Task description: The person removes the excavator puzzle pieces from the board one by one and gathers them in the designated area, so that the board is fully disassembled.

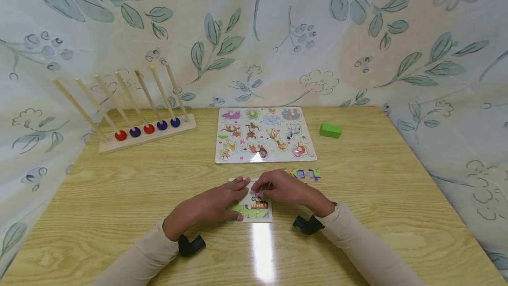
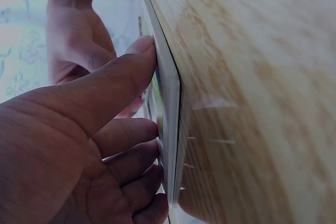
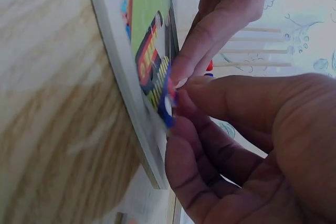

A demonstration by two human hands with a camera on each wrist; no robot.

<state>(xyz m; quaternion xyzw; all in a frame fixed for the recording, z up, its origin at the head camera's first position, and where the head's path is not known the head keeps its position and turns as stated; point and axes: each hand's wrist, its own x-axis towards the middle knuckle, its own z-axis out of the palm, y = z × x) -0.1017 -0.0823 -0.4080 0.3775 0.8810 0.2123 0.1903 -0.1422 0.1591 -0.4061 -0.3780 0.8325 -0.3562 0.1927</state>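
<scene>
A small jigsaw board (image 1: 254, 221) with a pale rim lies on the table, green pieces (image 1: 250, 212) fitted along its near side. My left hand (image 1: 214, 204) rests across the board's left part, its thumb (image 2: 137, 59) at the near rim and the other fingers spread over the far side. Over the right part, my right hand (image 1: 283, 187) pinches a jigsaw piece (image 3: 168, 103) with blue and red on it between thumb and fingertips. In the right wrist view the piece is tilted, close over a striped part of the picture.
Loose jigsaw pieces (image 1: 305, 174) lie beyond my right hand. Behind them is an animal peg puzzle (image 1: 266, 157), with a green block (image 1: 330, 130) to its right. A wooden rack (image 1: 151, 137) with upright rods and red and blue beads stands at the back left.
</scene>
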